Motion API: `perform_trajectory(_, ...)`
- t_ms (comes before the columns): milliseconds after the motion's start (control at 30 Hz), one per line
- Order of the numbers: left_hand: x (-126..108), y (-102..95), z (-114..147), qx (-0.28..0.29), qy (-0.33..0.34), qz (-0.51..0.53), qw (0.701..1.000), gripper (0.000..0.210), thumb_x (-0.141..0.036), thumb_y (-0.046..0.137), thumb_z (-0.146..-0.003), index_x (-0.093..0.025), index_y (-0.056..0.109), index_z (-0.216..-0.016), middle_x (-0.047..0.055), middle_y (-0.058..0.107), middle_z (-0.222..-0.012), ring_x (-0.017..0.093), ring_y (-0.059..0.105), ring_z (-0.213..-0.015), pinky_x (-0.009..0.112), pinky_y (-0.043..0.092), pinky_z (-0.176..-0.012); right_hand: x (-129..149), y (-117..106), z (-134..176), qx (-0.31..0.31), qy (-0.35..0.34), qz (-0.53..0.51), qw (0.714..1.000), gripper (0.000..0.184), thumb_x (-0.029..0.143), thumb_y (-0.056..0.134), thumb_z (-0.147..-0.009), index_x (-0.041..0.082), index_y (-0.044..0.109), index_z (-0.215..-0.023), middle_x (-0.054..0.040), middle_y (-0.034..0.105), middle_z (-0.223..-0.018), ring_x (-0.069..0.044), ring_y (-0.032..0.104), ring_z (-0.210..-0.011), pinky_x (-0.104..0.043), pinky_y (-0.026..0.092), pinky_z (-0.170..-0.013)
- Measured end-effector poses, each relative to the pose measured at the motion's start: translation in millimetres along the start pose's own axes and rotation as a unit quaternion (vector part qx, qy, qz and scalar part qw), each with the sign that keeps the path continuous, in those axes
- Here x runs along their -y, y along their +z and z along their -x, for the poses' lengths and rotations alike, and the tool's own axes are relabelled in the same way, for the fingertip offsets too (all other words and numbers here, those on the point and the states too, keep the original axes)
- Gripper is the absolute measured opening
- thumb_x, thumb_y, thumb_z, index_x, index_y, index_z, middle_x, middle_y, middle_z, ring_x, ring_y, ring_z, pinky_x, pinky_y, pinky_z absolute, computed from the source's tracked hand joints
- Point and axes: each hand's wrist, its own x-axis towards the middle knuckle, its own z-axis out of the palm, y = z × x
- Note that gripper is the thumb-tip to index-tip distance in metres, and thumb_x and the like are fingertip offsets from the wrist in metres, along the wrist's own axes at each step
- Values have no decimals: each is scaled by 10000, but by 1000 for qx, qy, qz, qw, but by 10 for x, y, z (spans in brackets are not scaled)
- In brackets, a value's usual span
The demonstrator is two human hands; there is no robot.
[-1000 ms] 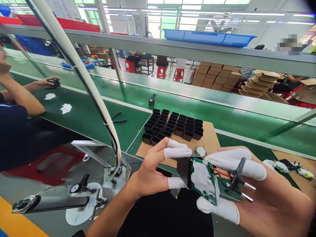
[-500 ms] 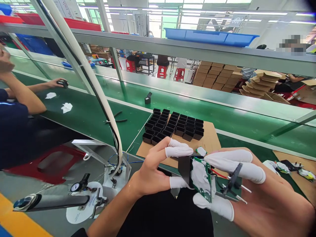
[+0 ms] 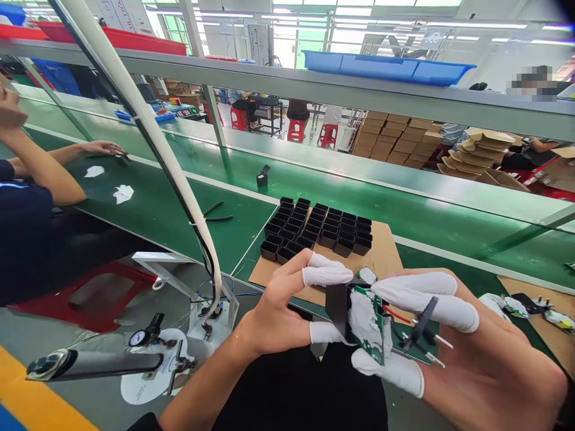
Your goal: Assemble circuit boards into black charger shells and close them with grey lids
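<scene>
My left hand point(image 3: 287, 302), with white finger cots on its fingertips, grips a black plastic case point(image 3: 337, 308) by its sides. A green circuit board point(image 3: 367, 326), smeared with white paste, sits partly inside the case's open end. Fingers and thumb of my right hand point(image 3: 449, 335), also in white cots, pinch that board at its top and bottom edges. Red and black wires run from the board to a black plug piece point(image 3: 421, 328) with metal pins, which hangs by my right palm. How deep the board reaches into the case is hidden.
Rows of black cases point(image 3: 314, 227) stand on a cardboard sheet point(image 3: 381, 245). Another cardboard sheet point(image 3: 545, 335) at right bears pasted boards. A black case with a raised flap point(image 3: 262, 176) rests on the belt. Pliers point(image 3: 218, 212) and a co-worker's arm point(image 3: 49, 167) are left.
The co-worker's far hand has lowered a black piece to the table. The case on the belt has shifted slightly left. My hands look almost unchanged, both holding the same parts.
</scene>
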Motion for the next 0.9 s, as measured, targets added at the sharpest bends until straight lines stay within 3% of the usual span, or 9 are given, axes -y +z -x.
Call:
perform_trajectory(267, 4, 6, 10, -4, -5, 6, 1000, 780, -237, 1056, -736, -279, 760, -1457, 136, 781, -1234, 287, 763, -1087, 424, 673, -977, 6, 24, -20, 1, 3, 5, 1000, 436, 373, 965, -874, 376, 790, -1273, -46, 779, -1049, -303, 748, -914, -417, 633, -682)
perform_trajectory(500, 22, 18, 36, -8, -6, -2, 1000, 768, -283, 1059, -740, -285, 763, -1449, 127, 775, -1213, 277, 763, -1060, 406, 675, -944, -11, 28, -52, 23, 2, 17, 1000, 326, 307, 932, -894, 346, 764, -1170, -44, 759, -1006, -310, 710, -893, -444, 580, -666)
perform_trajectory(733, 29, 52, 36, -7, -6, -2, 1000, 735, -269, 1038, -770, -282, 752, -1447, 124, 789, -1219, 269, 744, -1057, 409, 667, -940, -89, 37, 5, 23, -16, 56, 998, 448, 214, 989, -816, 293, 743, -1182, -49, 697, -1057, -277, 675, -952, -417, 555, -756)
perform_trajectory(833, 55, 84, 67, -3, -14, -3, 1000, 731, -294, 1027, -779, -292, 746, -1453, 101, 777, -1149, 255, 728, -1013, 389, 660, -889, -104, 32, -4, 11, 12, 61, 998, 453, 282, 1004, -815, 300, 732, -1177, -45, 616, -1102, -248, 647, -952, -395, 567, -781)
perform_trajectory(900, 85, 126, 110, -2, -41, 31, 999, 727, -302, 1035, -760, -293, 754, -1430, 87, 761, -1107, 246, 716, -982, 380, 661, -869, -136, 30, -12, 37, 38, 43, 998, 454, 342, 1017, -809, 300, 729, -1157, -43, 610, -1095, -249, 637, -954, -390, 569, -783)
